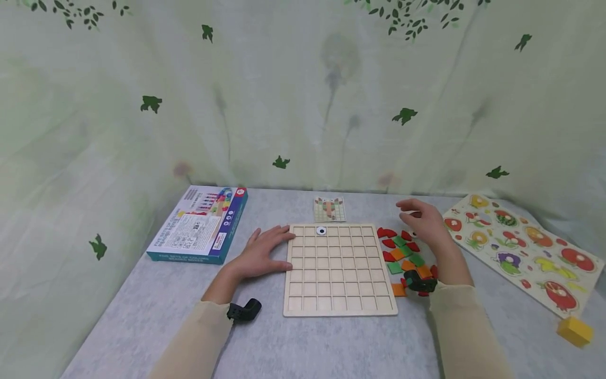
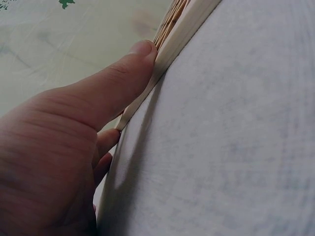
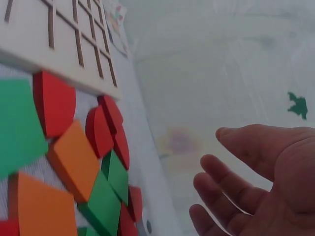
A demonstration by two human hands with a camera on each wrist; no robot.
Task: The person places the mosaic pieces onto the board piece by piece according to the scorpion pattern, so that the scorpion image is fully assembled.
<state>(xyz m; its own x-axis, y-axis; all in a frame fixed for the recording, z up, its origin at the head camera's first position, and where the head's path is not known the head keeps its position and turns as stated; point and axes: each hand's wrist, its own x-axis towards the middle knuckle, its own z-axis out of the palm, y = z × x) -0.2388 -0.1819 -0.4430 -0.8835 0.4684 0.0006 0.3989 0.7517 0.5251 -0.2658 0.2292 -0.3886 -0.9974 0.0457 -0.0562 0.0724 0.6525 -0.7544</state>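
A pale wooden grid board [image 1: 339,270] lies flat on the table, and one eye-patterned round piece [image 1: 321,231] sits in its top row. My left hand [image 1: 263,253] touches the board's left edge with the thumb and fingertips spread along it; the left wrist view shows the thumb [image 2: 125,73] against the rim. Over the right side hovers my right hand [image 1: 426,223], its fingers loosely bent and holding nothing. Below it lie several loose pieces: green squares [image 1: 394,268], orange squares [image 1: 399,290] and red rounded pieces [image 1: 387,232]. The right wrist partly hides the pile.
A small pattern card [image 1: 329,209] lies behind the board. At the left is a printed box [image 1: 199,223]. A fruit-picture sheet [image 1: 521,247] lies at the right, with a yellow block [image 1: 575,331] by its near corner. A printed curtain [image 1: 303,105] hangs behind the table.
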